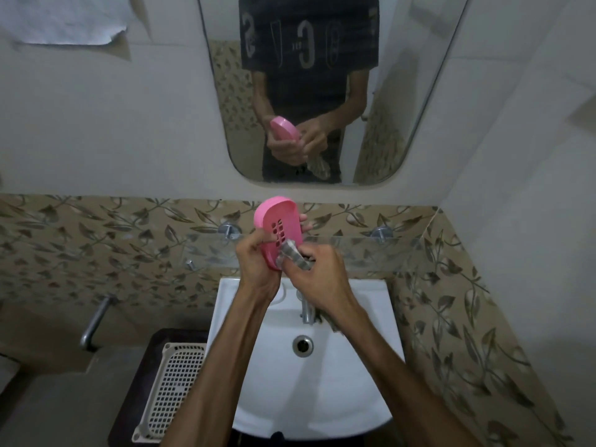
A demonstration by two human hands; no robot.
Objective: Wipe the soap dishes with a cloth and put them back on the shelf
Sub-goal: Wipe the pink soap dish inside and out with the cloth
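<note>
A pink oval soap dish (276, 221) with drain slots is held up tilted in front of the glass shelf (354, 253), its hollow side facing me. My left hand (258, 266) grips its lower edge, fingertips showing past its right rim. My right hand (317, 269) holds a grey cloth (292, 253) bunched against the dish's lower right part; the rest of the cloth hangs down behind my right wrist. The mirror (322, 91) reflects both hands and the dish's back.
A white basin (354, 382) with a metal tap (306, 309) and drain lies below my arms. A white perforated basket (171, 382) sits at its left on a dark surface. A wall tap (95, 317) sticks out at the left. Leaf-patterned tiles cover the wall.
</note>
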